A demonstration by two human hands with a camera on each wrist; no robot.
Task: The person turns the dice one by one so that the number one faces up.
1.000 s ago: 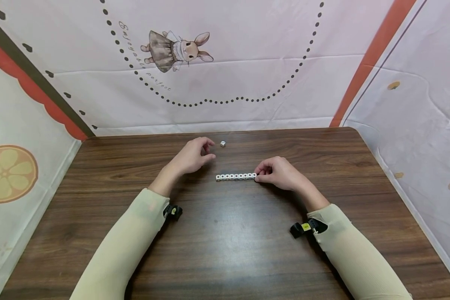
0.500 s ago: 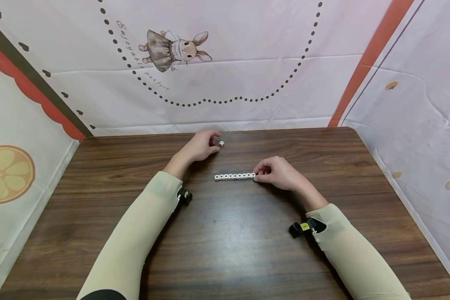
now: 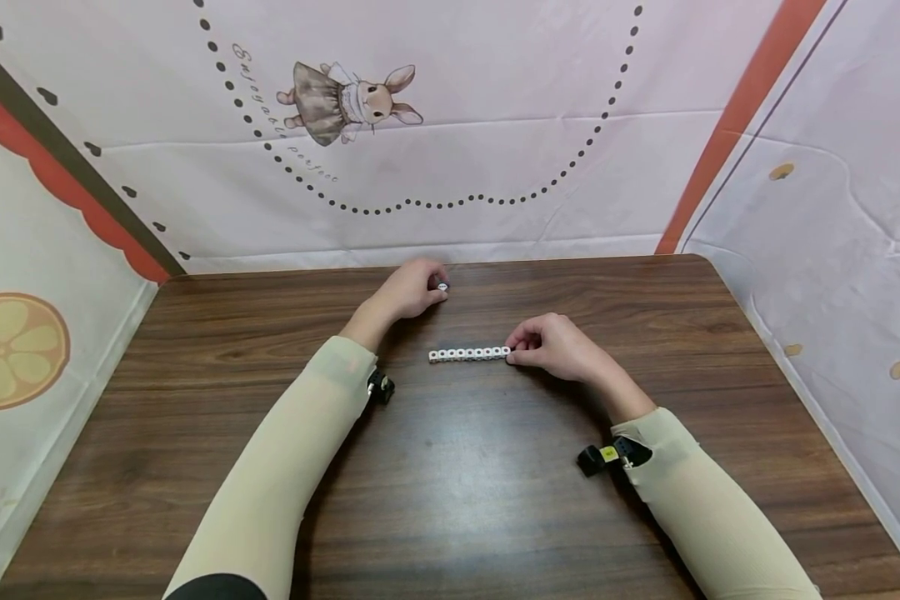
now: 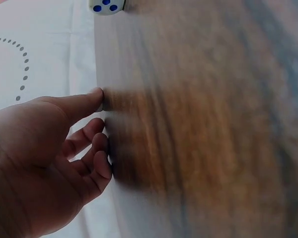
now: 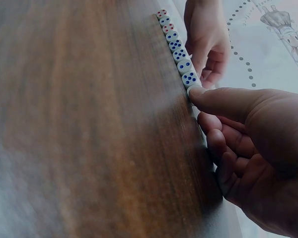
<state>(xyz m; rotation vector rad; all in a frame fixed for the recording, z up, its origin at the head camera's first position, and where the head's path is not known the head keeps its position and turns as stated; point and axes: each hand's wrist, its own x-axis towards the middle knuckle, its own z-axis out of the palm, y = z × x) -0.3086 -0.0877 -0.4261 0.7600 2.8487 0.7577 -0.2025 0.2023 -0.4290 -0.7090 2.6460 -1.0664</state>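
Near the table's far edge, my left hand (image 3: 411, 289) pinches a lone white die (image 3: 442, 287) between thumb and fingers. In the left wrist view the left hand's fingers mostly hide that die. Closer to me, a straight row of several white dice (image 3: 469, 354) lies side by side on the table. My right hand (image 3: 558, 348) pinches the die at the row's right end. The right wrist view shows the row (image 5: 180, 54) with blue and red pips, the thumb covering most of the end die. One die (image 4: 106, 7) with blue pips shows at the left wrist view's top edge.
The brown wooden table (image 3: 450, 483) runs back to a pale hanging cloth (image 3: 495, 158) printed with a rabbit. More printed cloth (image 3: 832, 267) hangs along the right side. Each wrist wears a black camera strap.
My left hand has moved away from me and to the right, up to the lone die, and its thumb and fingers have come round it. My right hand has stayed at the row's end.
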